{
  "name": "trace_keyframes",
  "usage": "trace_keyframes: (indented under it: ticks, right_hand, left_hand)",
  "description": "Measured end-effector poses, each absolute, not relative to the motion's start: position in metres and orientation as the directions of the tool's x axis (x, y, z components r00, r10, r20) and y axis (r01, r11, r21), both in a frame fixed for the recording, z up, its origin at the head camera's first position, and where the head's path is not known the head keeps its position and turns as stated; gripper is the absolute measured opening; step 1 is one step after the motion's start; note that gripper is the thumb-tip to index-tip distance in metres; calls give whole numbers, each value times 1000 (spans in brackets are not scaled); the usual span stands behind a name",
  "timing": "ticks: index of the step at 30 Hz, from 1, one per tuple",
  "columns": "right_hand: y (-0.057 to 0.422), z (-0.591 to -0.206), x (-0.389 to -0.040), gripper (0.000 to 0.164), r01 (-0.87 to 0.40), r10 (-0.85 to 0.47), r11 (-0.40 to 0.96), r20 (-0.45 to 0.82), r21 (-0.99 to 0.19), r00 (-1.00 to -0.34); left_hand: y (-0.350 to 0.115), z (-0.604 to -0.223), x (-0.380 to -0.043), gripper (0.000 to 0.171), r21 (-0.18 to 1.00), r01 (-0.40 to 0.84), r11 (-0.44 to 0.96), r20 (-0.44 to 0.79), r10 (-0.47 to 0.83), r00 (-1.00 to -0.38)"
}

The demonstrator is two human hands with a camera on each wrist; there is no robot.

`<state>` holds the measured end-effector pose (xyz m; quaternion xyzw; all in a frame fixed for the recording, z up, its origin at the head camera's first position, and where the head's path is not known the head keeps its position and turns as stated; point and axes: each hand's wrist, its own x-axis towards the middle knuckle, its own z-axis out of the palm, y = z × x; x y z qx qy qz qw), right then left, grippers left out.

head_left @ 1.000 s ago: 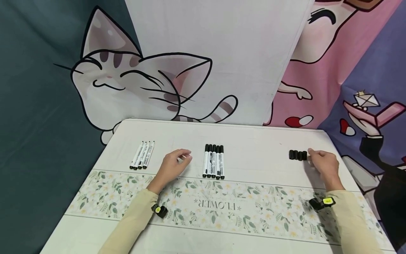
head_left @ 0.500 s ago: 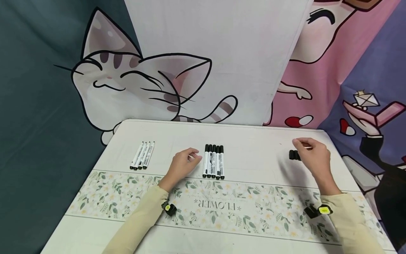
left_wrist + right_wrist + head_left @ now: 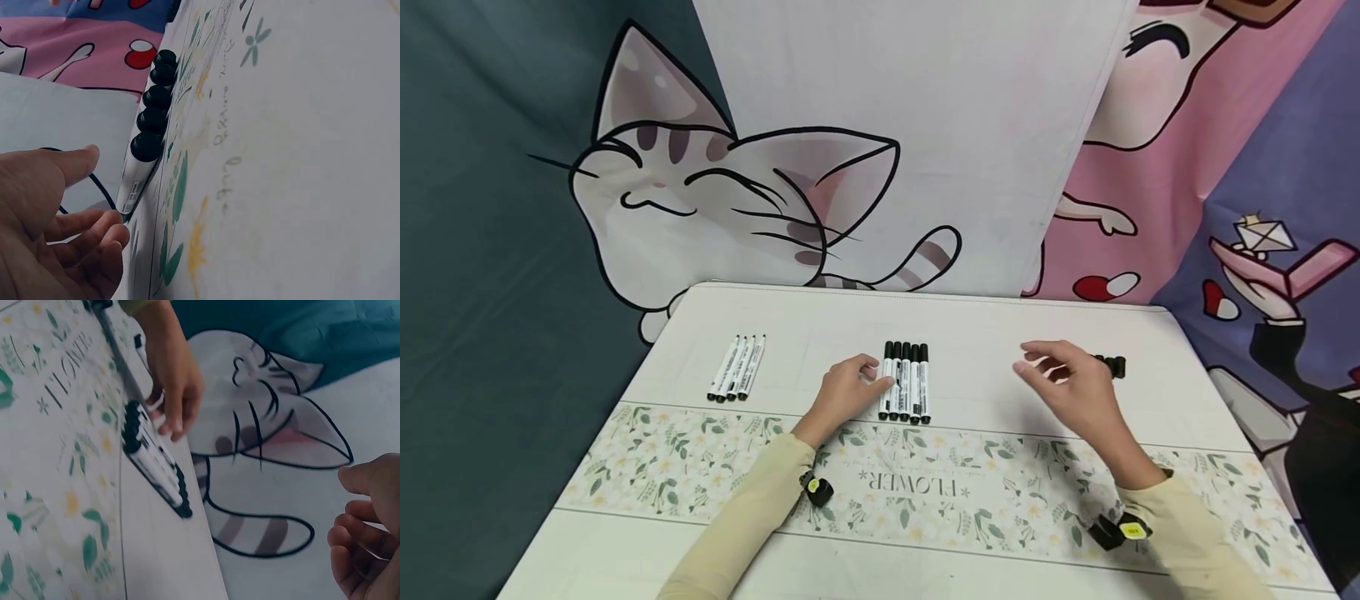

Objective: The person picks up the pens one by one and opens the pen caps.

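Note:
A row of capped white markers [image 3: 906, 383] with black caps lies side by side at mid-table. My left hand [image 3: 846, 390] is at the row's left side, thumb and fingers apart and holding nothing; whether it touches the nearest marker I cannot tell. In the left wrist view the marker ends [image 3: 147, 146] stand beyond the thumb and fingertips. My right hand [image 3: 1071, 387] hovers over the table between the markers and a short row of black marker caps [image 3: 1119, 367], which it partly hides. Its fingers are loosely bent, with nothing between them.
Several uncapped white markers [image 3: 737, 368] lie together on the left side of the table. A floral printed band [image 3: 925, 483] crosses the white tablecloth. Cartoon-printed curtains [image 3: 880, 167] hang right behind the table's far edge.
My left hand has moved right to the capped markers. My right hand has lifted off beside the black caps and moved left past them. Markers and caps lie unmoved.

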<state>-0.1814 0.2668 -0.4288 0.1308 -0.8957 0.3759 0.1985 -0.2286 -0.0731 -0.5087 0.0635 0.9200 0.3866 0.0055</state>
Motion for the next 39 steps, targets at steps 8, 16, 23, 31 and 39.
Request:
trace_keyframes:
  ticks: [8,16,23,31,39]
  right_hand:
    - [235,-433,-176,32,-498,-248,623,451,-604,-857]
    - [218,-432,-178,29,-501,-300,599,405,-624,-863]
    - [209,-432,-184,28,-524,-340,577,400,-626,-851]
    - [203,-432,-191,25,-523,-364,571,376,-633,-852]
    - [201,-431,-196,25,-521,-353,574,384,-632,-853]
  left_hand:
    - [-71,-512,-230,51,708,98,699,9,130,-992]
    - [-72,-513,-234,49,694,111,712,9,145,-989]
    - [-69,-507,-233,44,660,84,746,-31,139,-990]
    - [-61,-503,-232,37,597,27,802,-61,79,-995]
    - [-73,-498,-232,25,657,-28,753,-96,47,-994]
